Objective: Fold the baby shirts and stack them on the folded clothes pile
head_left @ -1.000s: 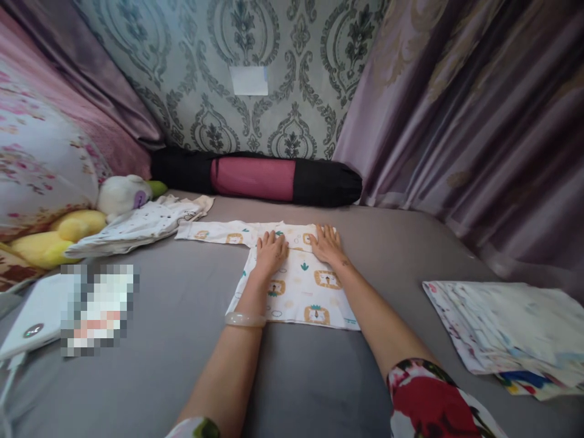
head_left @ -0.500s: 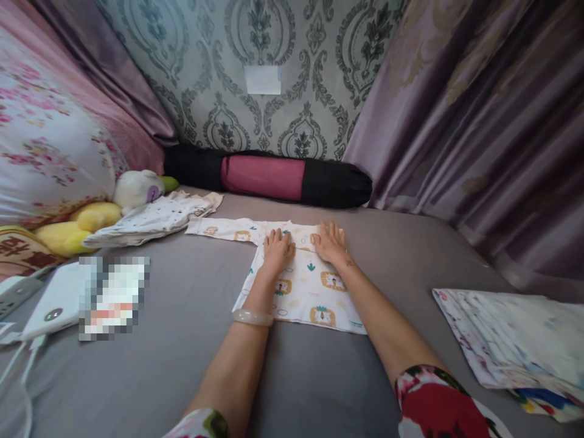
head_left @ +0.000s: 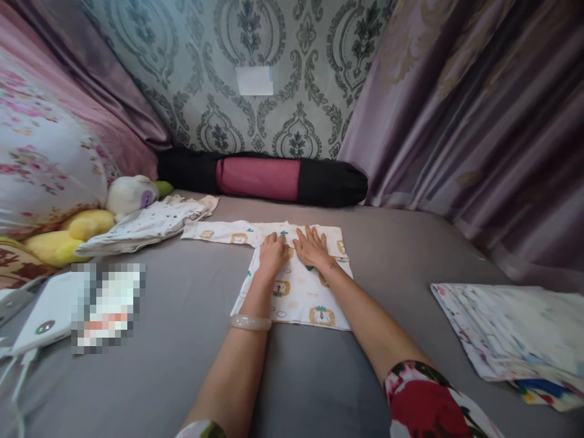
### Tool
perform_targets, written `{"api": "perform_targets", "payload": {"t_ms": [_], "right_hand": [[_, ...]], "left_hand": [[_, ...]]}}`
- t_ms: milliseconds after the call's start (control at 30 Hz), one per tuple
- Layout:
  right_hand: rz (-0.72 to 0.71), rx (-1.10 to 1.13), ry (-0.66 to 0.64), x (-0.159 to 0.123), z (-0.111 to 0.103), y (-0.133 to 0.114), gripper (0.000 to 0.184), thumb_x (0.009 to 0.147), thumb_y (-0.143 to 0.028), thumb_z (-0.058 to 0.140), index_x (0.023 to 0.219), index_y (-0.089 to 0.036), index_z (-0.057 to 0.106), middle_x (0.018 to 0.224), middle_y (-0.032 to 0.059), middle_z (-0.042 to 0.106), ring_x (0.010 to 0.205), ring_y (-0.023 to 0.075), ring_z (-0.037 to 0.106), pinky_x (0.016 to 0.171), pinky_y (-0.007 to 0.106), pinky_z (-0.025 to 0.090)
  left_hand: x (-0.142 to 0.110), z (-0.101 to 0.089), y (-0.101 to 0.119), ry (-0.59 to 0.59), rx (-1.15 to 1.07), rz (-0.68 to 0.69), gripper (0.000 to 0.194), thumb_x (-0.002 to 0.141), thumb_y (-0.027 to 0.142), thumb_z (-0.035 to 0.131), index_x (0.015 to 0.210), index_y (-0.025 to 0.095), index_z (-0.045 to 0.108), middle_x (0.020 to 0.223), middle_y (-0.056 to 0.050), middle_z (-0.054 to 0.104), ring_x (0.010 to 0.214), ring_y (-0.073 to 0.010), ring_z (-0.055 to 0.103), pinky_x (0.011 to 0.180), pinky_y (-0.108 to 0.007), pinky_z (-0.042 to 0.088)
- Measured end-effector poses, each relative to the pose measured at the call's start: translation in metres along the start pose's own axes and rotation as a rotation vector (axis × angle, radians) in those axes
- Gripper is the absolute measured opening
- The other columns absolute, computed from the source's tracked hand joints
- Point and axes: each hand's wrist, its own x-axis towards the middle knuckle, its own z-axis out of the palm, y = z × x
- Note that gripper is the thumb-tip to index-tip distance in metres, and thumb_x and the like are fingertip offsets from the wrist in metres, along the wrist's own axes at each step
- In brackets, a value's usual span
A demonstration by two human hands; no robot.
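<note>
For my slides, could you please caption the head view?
Left hand and right hand on a printed shirt, grey sheet beneath.

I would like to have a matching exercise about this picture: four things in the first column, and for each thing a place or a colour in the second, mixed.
Things:
1. lion-print top
2. bracelet
3. long bag
4. stack of folded cloth

Places and colours:
A. black, with a pinkish-red middle section
B. at the right side of the picture
C. lying under the left hand and the right hand
D. around the left forearm

Right pairs: 1-C, 2-D, 3-A, 4-B
</note>
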Motion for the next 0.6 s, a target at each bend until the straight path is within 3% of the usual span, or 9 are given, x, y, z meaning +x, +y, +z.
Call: {"api": "perform_targets", "payload": {"t_ms": [233,333,467,600], "right_hand": [[0.022,0.008,-0.036,0.001,-0.004,-0.005,0.059,0.099,-0.045,0.022,0.152,-0.02,0.027,0.161,0.0126,0.015,0.147,0.0295,0.009,0.115,0.056,0.008],[-0.021,-0.001,0.027,0.003,-0.003,-0.013,0.058,0.099,-0.04,0.023,0.151,-0.016,0.029,0.16,0.0138,0.015,0.147,0.0275,0.009,0.116,0.054,0.006],[-0.155,0.006,0.049,0.011,-0.002,-0.029,0.057,0.1,-0.037,0.021,0.152,-0.016,0.027,0.161,0.009,0.013,0.148,0.0226,0.008,0.117,0.05,0.003],[-0.159,0.03,-0.02,0.022,0.002,-0.038,0.059,0.1,-0.038,0.017,0.152,-0.013,0.025,0.161,0.0069,0.015,0.148,0.0221,0.009,0.118,0.05,0.006]], "left_hand": [[0.003,-0.001,-0.003,-0.001,-0.062,0.019,0.025,0.089,0.016,0.043,0.106,0.016,0.061,0.111,-0.013,0.058,0.113,-0.0247,0.052,0.098,-0.037,0.04],[0.006,0.003,-0.006,0.009,-0.118,0.025,0.027,0.084,0.01,0.044,0.105,0.015,0.061,0.111,-0.013,0.059,0.112,-0.0245,0.053,0.099,-0.037,0.041],[0.011,0.007,-0.012,0.05,-0.283,-0.016,0.035,0.082,0.007,0.041,0.112,0.012,0.058,0.115,-0.016,0.061,0.114,-0.0245,0.056,0.101,-0.039,0.041],[0.015,0.007,-0.016,0.099,-0.481,-0.09,0.042,0.082,0.01,0.042,0.121,0.008,0.056,0.125,-0.021,0.059,0.123,-0.0275,0.053,0.106,-0.041,0.039]]}}
